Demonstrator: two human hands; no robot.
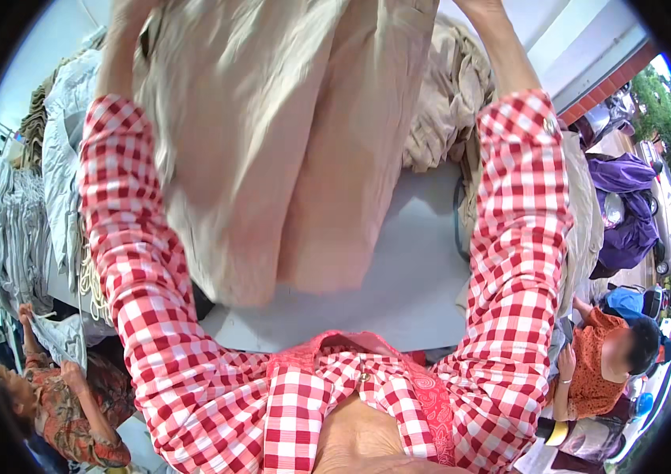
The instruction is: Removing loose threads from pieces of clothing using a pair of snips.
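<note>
Beige cloth trousers (288, 154), slightly blurred, stretch down from the top edge of the picture towards my chest, the two legs side by side with their ends over a grey tabletop (418, 237). At the upper left, my left hand (134, 7) is beside the cloth, its fingers cut off by the frame. My right hand (479, 3) is at the top edge, right of the cloth, and only the part near the wrist shows. What either set of fingers grips is out of view. Behind the trousers lies a crumpled heap of beige garments (451, 95).
Pale garments (69, 148) and stacked grey cloth (21, 231) are at the left. Below them a person (74, 409) handles a pale cloth piece (63, 338). On the right sits another person in orange (596, 367), near a purple cover (626, 207) and parked vehicles (664, 207).
</note>
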